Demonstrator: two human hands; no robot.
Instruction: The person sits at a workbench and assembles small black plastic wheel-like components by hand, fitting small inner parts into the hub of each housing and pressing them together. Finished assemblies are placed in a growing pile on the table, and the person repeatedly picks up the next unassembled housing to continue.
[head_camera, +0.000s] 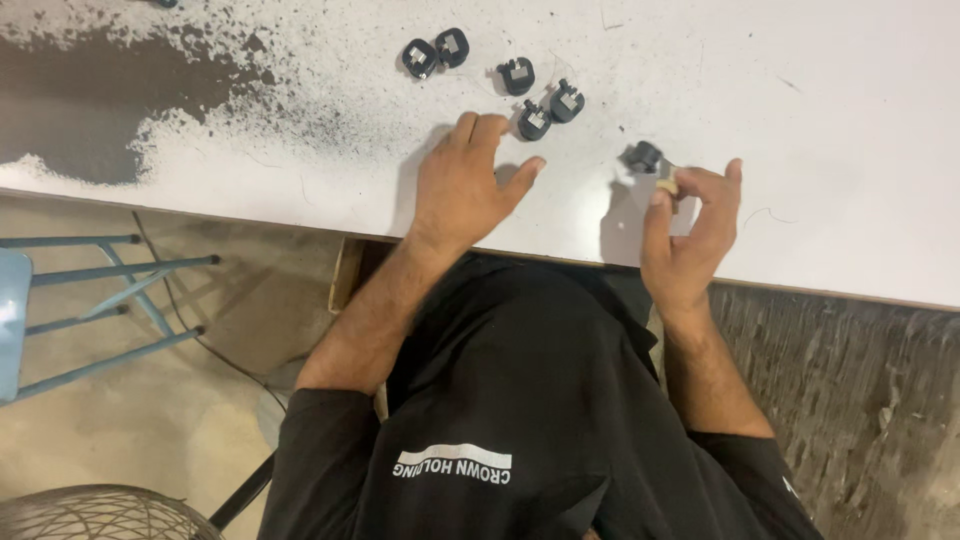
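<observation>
— Black plastic, that little part (645, 156) in my right hand (690, 235), with a pale brass-coloured bit at the end nearest my fingers. I have it pinched between thumb and fingertips (662, 190), lifted just over the white table (860, 120), near its front edge.

— How does it feel to handle?

— Light and stiff, I'd judge, a hard moulded piece that won't give under a pinch. It looks smooth enough to slip (small things like this usually do), so I'd grip it by the body's flat sides, not by the metal end.

— And your left hand (465, 190)?

— Palm down on the table, fingers spread and loosely open, holding nothing. The fingertips sit just beside one loose plug-like piece (533, 121), nearly touching it.

— Anything else around?

— Four more black pieces lie beyond: one (567, 102) right next to that one, another (517, 76) a little further back, and a pair (436, 53) side by side to the left of those. A dark patch (90, 100) where the white coating has worn off spreads across the table's far left. Down by the floor there's a pale blue metal stool (110, 290) on my left.
</observation>
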